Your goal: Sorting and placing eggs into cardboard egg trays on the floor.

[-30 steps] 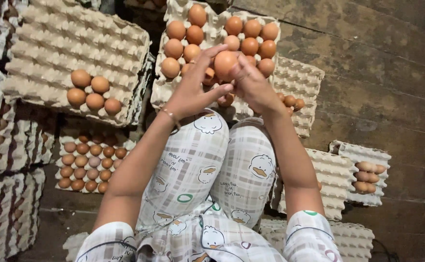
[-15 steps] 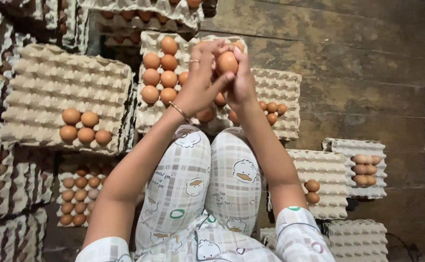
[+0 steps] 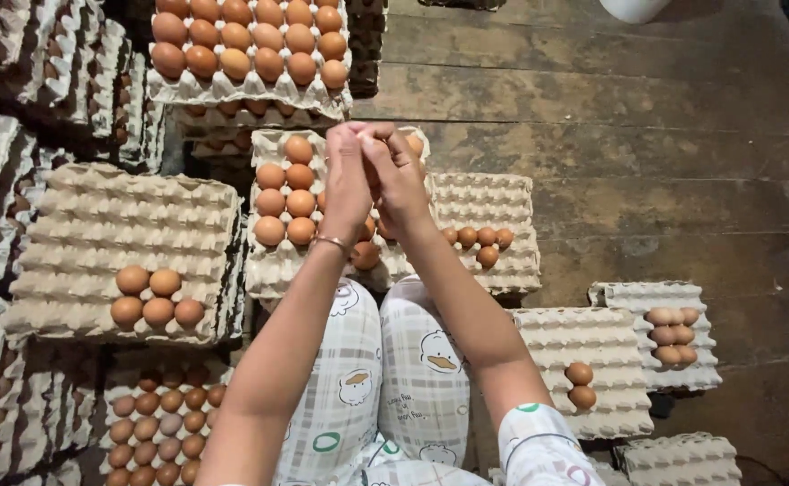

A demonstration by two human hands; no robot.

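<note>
Eggs sit all around the seated person, but whatever the two hands hold is hard to make out: the left hand (image 3: pixel 347 184) and right hand (image 3: pixel 397 175) are pressed together, fingers curled, above the partly filled egg tray (image 3: pixel 277 270) just beyond the knees. Nothing shows between the palms, so I cannot tell whether they are clamped on an egg or simply closed against each other. A thin bracelet (image 3: pixel 333 241) circles the left wrist.

Nearest the camera, the person's legs in plaid trousers (image 3: pixel 385 378) with duck prints fill the lower middle, and a sleeve is cut off by the bottom edge. To the left of the knees, a lower tray of small eggs (image 3: pixel 165 423) lies in shadow, partly covered by the stack above it. That stack's top tray (image 3: pixel 97 234) carries five brown eggs (image 3: pixel 156 299) at its near edge. On the right, a tray with two eggs (image 3: pixel 580 385) lies beside the right forearm, and another with six eggs (image 3: pixel 671 335) is just beyond it.

Under the hands, the middle tray holds brown eggs in two columns (image 3: pixel 286 193); the hands and forearms hide part of its rows. Beside it, a tray (image 3: pixel 493 202) carries a small cluster of little eggs (image 3: pixel 480 241).

Farther off, a full tray of brown eggs (image 3: pixel 250 45) is cut off by the top edge. Stacked trays at far left are cropped too. The dark wooden plank floor (image 3: pixel 637 144) stretches away right, with a white object (image 3: pixel 633 9) barely visible at the top.
</note>
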